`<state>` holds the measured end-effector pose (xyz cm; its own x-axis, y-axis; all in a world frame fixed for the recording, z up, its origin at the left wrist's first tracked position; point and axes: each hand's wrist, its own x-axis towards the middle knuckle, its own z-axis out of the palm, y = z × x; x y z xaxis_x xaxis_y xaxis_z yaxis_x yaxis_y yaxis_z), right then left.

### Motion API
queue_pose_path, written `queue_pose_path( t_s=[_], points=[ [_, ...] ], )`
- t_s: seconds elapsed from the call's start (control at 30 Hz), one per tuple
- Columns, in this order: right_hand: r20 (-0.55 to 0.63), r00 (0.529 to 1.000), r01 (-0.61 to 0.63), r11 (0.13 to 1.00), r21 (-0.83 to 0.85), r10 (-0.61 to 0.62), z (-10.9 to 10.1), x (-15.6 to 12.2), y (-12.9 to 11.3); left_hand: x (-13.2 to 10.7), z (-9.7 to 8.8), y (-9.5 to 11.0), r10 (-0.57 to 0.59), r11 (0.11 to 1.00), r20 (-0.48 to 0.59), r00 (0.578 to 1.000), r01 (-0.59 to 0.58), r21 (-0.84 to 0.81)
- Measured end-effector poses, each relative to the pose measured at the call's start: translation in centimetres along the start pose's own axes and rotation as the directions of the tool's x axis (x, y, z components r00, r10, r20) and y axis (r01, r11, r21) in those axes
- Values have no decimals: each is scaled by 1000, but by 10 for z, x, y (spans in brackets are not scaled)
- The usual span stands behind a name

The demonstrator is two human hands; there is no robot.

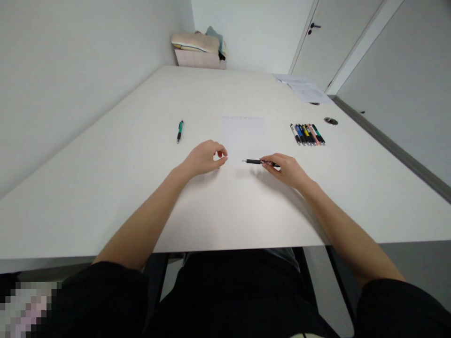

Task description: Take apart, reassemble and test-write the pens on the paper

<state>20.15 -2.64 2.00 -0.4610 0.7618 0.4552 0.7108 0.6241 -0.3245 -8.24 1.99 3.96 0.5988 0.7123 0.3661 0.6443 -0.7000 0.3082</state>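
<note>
Between the fingertips of my right hand [283, 170] is a pen [252, 161] with a black grip, its metal tip pointing left; part of its barrel is hidden by the fingers. My left hand [207, 157] holds nothing; its fingers are loosely curled, with a gap between thumb and fingertips, near the left edge of the paper. Under and beyond both hands lies a white sheet of paper [243, 134] with a faint line of marks along its far edge. A green and black pen [180, 132] rests alone to the left.
To the right, several pens [307, 134] of different colours lie side by side. Behind them are a round metal desk fitting [330, 121] and loose papers [303, 88]. A box with folded cloth [195, 42] stands beyond the white table's [116, 155] far edge, by the wall.
</note>
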Motion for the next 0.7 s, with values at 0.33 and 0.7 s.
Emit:
queue_pose_path(
  t_s=[0.33,0.7],
  points=[
    [18,999,-38,999,9,38,1,0,3,-6,-9,-17,-161,979,361,919,194,-56],
    [13,999,-50,999,13,49,0,0,3,-4,0,-15,-189,952,259,947,242,-190]
  ],
)
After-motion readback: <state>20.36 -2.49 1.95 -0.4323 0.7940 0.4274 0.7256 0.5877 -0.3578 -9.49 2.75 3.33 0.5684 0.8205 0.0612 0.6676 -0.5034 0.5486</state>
